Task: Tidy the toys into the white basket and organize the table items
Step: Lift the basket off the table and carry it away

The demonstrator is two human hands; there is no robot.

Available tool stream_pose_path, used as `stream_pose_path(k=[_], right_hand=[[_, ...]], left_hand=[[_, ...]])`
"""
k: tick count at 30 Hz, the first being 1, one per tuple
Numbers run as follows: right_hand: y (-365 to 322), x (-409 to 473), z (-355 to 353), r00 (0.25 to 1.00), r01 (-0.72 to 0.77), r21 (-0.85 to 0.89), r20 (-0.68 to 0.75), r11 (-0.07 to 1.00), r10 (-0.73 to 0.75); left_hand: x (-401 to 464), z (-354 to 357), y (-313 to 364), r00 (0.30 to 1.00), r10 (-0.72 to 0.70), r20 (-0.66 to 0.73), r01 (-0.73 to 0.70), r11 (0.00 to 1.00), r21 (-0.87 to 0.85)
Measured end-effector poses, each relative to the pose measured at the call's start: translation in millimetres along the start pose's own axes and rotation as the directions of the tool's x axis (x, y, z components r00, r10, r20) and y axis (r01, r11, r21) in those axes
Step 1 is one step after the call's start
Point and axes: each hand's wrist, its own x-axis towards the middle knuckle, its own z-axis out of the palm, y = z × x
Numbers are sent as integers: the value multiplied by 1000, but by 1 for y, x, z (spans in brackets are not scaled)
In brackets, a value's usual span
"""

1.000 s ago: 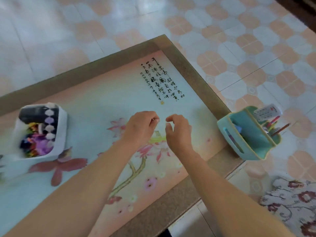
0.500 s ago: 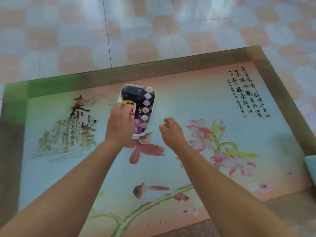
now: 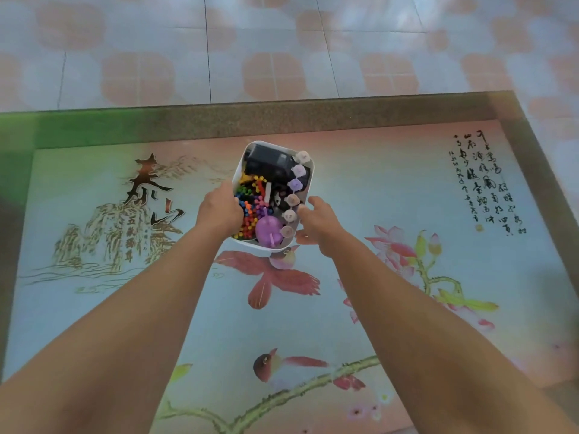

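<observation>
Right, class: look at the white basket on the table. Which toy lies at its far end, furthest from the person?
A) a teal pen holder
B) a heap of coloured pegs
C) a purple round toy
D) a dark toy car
D: the dark toy car fills the far end of the white basket, while the purple round toy and the coloured pegs lie nearer the person.

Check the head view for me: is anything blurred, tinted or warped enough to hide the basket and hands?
Head view: the white basket, left hand and right hand are reasonably sharp; the floor tiles look soft; a green tint covers the table's far left corner; wide-angle stretch enlarges the forearms near the bottom edge.
</observation>
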Motion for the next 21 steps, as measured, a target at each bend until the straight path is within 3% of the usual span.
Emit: stream_pose_path(k=[11, 16, 21], right_hand=[[16, 4, -24, 993, 115, -114, -20, 987, -118], [35, -7, -87, 986, 152, -113, -56, 982, -159], [61, -20, -172, 978, 173, -149, -95, 974, -188]], left_hand=[[-6, 4, 21, 1000, -13, -27, 12, 1000, -10], [-22, 17, 70, 998, 67, 5, -67, 997, -26], [-38, 47, 134, 977, 159, 139, -150, 986, -74]])
